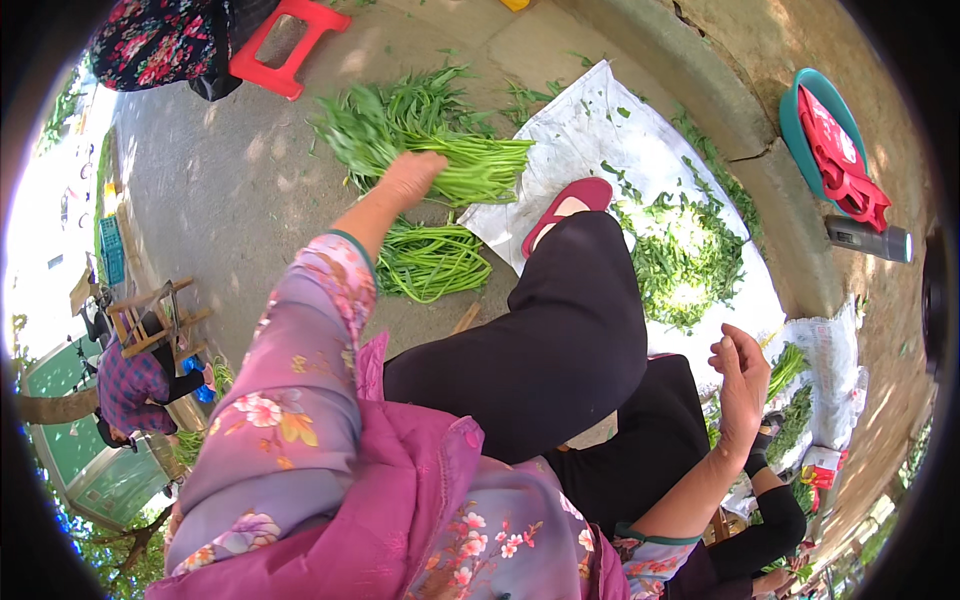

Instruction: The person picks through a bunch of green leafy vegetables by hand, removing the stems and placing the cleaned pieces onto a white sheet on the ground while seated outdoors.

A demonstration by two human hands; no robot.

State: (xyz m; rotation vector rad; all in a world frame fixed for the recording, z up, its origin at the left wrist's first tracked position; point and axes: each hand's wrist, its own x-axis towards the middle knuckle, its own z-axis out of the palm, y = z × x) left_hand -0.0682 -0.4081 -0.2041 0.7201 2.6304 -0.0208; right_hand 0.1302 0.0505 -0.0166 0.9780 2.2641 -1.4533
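Observation:
My left hand (412, 178) is closed around some long-stemmed leafy greens (485, 168), which look like water spinach, at the top of a pile on the pavement. The leaves on the pile's left side are blurred by motion. Nearer to me lies a second bunch of greens (432, 262), its pale stems pointing right. My right hand (742, 375) is raised beside my right knee, fingers loosely curled and apart, with nothing visible in it. Below that hand, a white sheet (560, 120) carries a heap of loose torn leaves (680, 255).
A red plastic stool (290, 45) stands at the far left, beside a person in dark floral cloth. A teal basin (800, 140) holding a red bag (835, 150) sits right, near a dark cylinder (868, 238). Another person (135, 385) bends at left, near a wooden chair (150, 315).

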